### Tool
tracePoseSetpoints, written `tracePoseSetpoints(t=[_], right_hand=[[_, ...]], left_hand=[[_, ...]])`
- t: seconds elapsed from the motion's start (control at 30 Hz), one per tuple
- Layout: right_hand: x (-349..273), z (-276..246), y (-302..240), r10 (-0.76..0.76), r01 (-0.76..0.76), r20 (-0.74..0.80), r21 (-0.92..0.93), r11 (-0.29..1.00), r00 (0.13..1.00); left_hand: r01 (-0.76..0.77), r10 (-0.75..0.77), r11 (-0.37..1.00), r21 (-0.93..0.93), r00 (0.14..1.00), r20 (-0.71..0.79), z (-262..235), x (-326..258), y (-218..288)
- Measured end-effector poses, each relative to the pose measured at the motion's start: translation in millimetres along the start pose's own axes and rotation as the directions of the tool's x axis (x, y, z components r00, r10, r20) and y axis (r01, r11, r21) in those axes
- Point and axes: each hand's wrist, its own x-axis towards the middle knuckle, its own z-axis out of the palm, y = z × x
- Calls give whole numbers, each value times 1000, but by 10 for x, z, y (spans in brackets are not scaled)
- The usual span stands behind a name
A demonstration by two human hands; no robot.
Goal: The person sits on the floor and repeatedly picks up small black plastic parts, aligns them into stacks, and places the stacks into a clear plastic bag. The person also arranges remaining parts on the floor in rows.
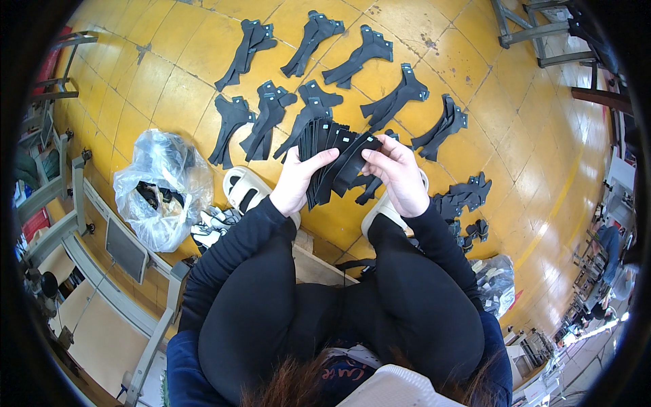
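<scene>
Between my hands, above my feet, is a fanned stack of black fabric pieces [323,146] with small pale labels near the top edges. My left hand [298,178] grips the stack from its left side, thumb across the front. My right hand [397,173] pinches the black piece at the right end [354,159] between thumb and fingers. On the yellow tiled floor [176,88] beyond lie several crossed bundles of similar black pieces, such as one at the upper left [247,54] and one at the right [442,127]. My hands partly hide the nearest bundles.
A clear plastic bag [159,197] with dark items stands at the left, near a metal frame [102,285]. More black pieces [464,197] and another plastic bag [496,281] lie at the right. My feet wear cream slippers [245,186]. Metal legs [536,34] stand at the upper right.
</scene>
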Motion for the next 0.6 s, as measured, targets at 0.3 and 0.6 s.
tracePoseSetpoints(t=[0.3,0.6], right_hand=[[18,-3,34,0,0,13,-37,999,1000],[19,6,66,32,-32,-8,29,999,999]], left_hand=[[-42,50,984,173,998,-44,-111,52,-74],[-67,75,973,219,997,-29,-108,51,-48]])
